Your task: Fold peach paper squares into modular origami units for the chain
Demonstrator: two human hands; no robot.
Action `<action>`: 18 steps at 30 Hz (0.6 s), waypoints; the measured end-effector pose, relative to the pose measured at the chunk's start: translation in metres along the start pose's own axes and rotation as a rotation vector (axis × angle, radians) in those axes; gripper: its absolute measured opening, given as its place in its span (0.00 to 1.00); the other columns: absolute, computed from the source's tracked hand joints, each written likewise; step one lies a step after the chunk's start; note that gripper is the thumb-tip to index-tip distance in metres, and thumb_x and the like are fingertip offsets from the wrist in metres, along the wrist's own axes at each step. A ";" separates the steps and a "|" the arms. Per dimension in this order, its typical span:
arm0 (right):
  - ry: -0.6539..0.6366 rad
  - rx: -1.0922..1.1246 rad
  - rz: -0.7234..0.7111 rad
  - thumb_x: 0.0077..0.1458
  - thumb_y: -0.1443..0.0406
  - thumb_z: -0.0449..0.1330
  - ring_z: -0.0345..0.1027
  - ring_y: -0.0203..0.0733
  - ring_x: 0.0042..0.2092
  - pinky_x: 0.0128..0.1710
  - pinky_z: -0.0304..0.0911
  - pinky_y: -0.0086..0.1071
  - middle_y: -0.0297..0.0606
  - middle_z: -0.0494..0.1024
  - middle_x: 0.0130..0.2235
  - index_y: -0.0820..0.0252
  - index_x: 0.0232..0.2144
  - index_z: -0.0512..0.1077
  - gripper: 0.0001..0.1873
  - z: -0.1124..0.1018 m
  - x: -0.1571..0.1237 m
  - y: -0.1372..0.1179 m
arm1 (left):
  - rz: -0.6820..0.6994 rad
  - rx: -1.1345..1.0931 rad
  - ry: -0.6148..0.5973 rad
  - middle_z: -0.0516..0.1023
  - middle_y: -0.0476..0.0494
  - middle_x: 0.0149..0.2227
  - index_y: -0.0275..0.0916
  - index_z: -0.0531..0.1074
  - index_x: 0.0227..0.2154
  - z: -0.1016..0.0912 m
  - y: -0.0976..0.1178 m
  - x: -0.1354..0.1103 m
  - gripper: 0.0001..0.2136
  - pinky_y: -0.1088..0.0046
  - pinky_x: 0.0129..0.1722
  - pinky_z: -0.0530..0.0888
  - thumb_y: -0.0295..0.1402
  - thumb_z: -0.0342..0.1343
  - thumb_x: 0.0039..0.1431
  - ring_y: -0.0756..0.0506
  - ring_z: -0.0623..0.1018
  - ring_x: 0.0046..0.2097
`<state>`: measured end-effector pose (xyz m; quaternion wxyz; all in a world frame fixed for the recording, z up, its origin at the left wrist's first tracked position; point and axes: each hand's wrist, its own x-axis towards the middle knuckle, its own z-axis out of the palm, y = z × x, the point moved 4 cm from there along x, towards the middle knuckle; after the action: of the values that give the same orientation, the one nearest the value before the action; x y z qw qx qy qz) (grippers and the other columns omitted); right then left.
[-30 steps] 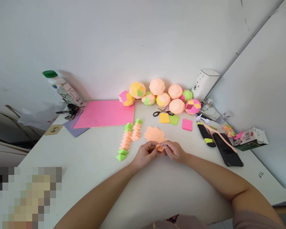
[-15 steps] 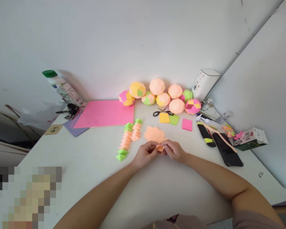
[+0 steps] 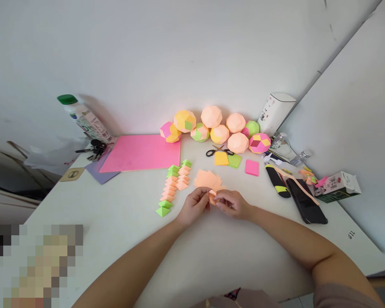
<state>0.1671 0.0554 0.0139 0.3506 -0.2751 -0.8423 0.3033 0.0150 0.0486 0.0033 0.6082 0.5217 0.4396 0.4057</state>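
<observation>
A small folded piece of peach paper [image 3: 213,198] is pinched between both my hands. My left hand [image 3: 195,206] grips its left side, thumb and fingers closed. On the other side my right hand [image 3: 232,204] has its fingertips closed on the same paper. Just beyond them lies a loose pile of flat peach paper squares [image 3: 207,178]. To the left of my left hand run two rows of folded paper units, peach ones [image 3: 170,186] with green ones [image 3: 163,211] at the ends.
Several faceted paper balls [image 3: 211,116] line the wall. Before them are scissors [image 3: 219,151] and yellow [image 3: 221,158], green and pink [image 3: 252,167] note pads. A pink sheet [image 3: 143,152] lies left; a cutter [image 3: 277,181], phone [image 3: 305,201] and carton [image 3: 340,187] are right.
The peach paper has been turned and tilted between my fingers, moving slightly left, and looks narrower. My right fingers have shifted their grip on it a little lower.
</observation>
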 end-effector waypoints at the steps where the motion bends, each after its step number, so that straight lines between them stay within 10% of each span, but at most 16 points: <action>1: 0.019 -0.014 -0.020 0.57 0.67 0.53 0.64 0.31 0.25 0.23 0.61 0.25 0.40 0.74 0.34 0.61 0.39 0.67 0.08 0.000 0.000 0.000 | 0.007 -0.001 -0.015 0.69 0.51 0.24 0.37 0.66 0.38 0.001 0.001 0.000 0.12 0.77 0.25 0.66 0.41 0.48 0.58 0.53 0.69 0.25; 18: 0.119 -0.109 -0.211 0.57 0.70 0.53 0.71 0.39 0.39 0.37 0.70 0.32 0.44 0.74 0.38 0.57 0.44 0.68 0.12 0.000 0.001 -0.003 | 0.048 0.120 -0.099 0.64 0.51 0.26 0.38 0.66 0.44 0.003 0.002 -0.002 0.15 0.78 0.25 0.61 0.40 0.50 0.57 0.52 0.63 0.26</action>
<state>0.1659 0.0541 0.0166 0.4145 -0.2210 -0.8595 0.2014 0.0171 0.0460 0.0057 0.5868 0.5871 0.4202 0.3668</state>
